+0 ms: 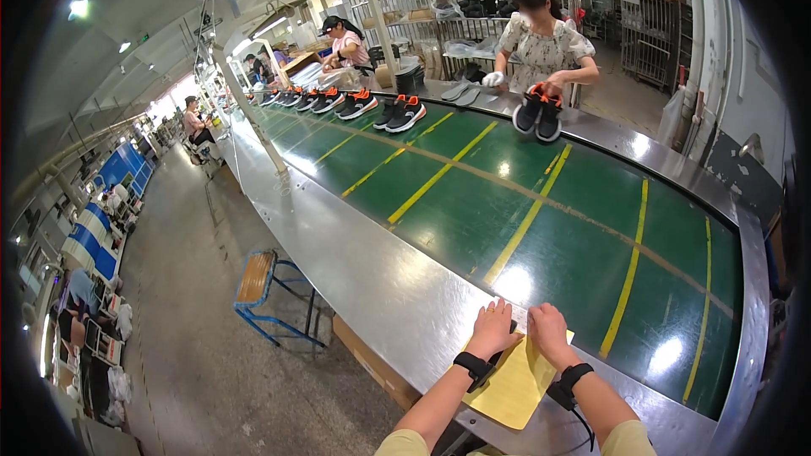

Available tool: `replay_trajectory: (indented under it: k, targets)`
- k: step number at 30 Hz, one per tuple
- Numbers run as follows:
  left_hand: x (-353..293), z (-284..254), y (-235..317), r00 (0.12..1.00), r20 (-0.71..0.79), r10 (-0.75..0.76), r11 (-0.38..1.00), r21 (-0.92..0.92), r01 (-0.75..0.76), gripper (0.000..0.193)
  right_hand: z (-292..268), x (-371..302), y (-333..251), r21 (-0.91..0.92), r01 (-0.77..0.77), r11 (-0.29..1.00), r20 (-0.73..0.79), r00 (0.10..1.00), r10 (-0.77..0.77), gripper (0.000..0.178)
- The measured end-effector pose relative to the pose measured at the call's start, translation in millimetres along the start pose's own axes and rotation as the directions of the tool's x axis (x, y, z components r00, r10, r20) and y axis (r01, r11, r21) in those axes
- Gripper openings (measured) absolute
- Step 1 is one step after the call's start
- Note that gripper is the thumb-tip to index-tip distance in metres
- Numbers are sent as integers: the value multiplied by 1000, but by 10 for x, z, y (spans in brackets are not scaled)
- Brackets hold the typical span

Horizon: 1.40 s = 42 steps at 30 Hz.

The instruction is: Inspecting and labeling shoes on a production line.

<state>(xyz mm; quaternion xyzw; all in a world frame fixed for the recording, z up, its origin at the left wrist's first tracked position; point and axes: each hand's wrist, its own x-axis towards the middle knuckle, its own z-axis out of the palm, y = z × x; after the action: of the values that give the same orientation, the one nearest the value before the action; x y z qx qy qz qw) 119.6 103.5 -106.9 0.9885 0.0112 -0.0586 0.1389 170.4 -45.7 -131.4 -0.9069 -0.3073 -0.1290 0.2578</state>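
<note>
My left hand and my right hand rest side by side, palms down, on a yellow sheet that lies on the metal edge of a conveyor. A small dark object peeks out between the hands; what it is cannot be told. Both wrists wear black bands. Beyond the hands runs the green conveyor belt with yellow lines.
Across the belt a person sets down a pair of black and orange shoes. More pairs ride the belt further left, near another worker. A blue stool with a wooden seat stands on the floor at my left. A cardboard box sits under the conveyor edge.
</note>
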Motion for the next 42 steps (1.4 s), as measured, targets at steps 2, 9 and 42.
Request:
replay_trajectory:
  k: [2,9,42]
  targets:
    - [16,-9,-19,1000,-5,0,1000,7,0,74,16,2,13,4,-3,1000,11,1000,3,10]
    - [-21,74,-13,997,-67,31,999,-11,-31,67,-20,-67,25,63,-68,996,37,997,65,4]
    - [-93,30,20,999,-14,29,999,31,-29,81,-120,151,44,109,-214,971,101,974,203,21]
